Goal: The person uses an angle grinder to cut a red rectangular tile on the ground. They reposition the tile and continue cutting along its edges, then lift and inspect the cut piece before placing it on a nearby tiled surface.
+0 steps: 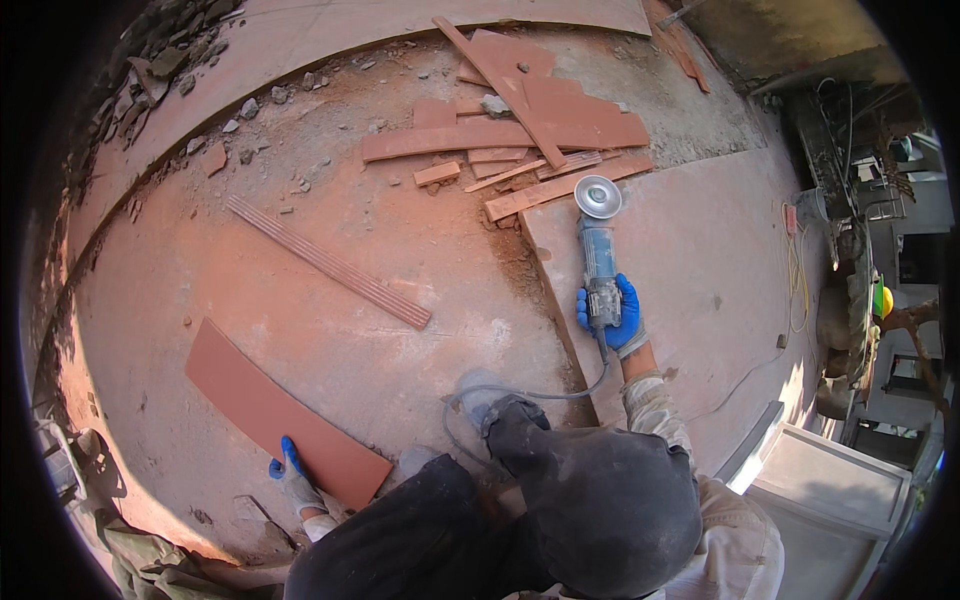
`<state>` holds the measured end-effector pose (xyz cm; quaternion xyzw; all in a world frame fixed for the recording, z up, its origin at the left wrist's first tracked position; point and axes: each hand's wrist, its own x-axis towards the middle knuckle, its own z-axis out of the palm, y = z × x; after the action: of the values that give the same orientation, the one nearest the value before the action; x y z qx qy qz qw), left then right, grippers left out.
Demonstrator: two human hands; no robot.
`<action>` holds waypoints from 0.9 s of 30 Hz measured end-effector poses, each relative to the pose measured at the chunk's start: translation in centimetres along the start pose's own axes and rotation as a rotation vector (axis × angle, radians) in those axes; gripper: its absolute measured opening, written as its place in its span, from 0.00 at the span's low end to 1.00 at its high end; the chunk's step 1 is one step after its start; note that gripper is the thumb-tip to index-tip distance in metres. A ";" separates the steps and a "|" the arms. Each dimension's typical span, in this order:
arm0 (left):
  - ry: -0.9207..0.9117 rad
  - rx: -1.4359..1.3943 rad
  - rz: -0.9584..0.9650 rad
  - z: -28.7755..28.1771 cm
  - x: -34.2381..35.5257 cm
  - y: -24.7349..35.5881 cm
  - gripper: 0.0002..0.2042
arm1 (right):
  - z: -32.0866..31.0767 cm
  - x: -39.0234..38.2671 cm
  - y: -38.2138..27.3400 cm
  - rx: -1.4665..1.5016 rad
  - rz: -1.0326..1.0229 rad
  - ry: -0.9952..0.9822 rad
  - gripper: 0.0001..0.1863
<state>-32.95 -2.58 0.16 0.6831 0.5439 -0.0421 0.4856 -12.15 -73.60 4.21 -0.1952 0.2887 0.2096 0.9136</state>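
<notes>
My right hand (612,312), in a blue and grey glove, grips the body of an angle grinder (597,250) whose silver disc faces up, over the edge of a pale raised slab (710,270). Its grey cord loops down by my shoes. At lower left, my left hand (292,470), in a matching glove, holds the near long edge of a flat reddish rectangular tile (270,400). A narrow grooved red strip (330,260) lies on the dusty floor above the tile. My dark-clad legs fill the bottom middle.
Stacked red boards and cut pieces (530,120) lie at the top middle. Broken rubble (150,75) is at upper left, with stones scattered along a ledge. A yellow cord (797,280) runs along the right. A pale metal-framed panel (810,480) sits at lower right. A yellow hard hat (882,298) shows at far right.
</notes>
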 end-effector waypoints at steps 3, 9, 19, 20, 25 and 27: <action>-0.059 -0.156 -0.040 -1.3 -0.2 0.0 0.29 | 0.0 -1.8 -1.5 -0.299 -0.031 0.210 0.35; -0.320 -0.166 0.143 -1.5 -2.2 2.3 0.27 | 1.8 -3.2 1.5 -1.550 -0.543 0.710 0.33; -0.182 -0.298 0.248 -1.6 -7.0 10.5 0.22 | 5.9 -3.1 1.6 -2.067 -0.273 0.947 0.38; -0.204 -0.317 0.187 -2.5 -6.9 11.6 0.21 | 6.5 -3.3 1.4 -2.184 -0.207 0.965 0.39; -0.182 -0.153 0.429 -8.3 -8.8 18.4 0.20 | 15.7 -4.4 0.0 -2.426 -0.307 0.735 0.41; -0.324 -0.657 0.076 -9.2 -12.1 21.3 0.20 | 23.2 -6.0 -0.8 -2.275 -0.010 0.498 0.42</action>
<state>-25.46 -3.21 25.18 0.4950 0.4189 0.0453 0.7599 -5.89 -64.76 25.62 -0.9392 0.1046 0.3000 0.1302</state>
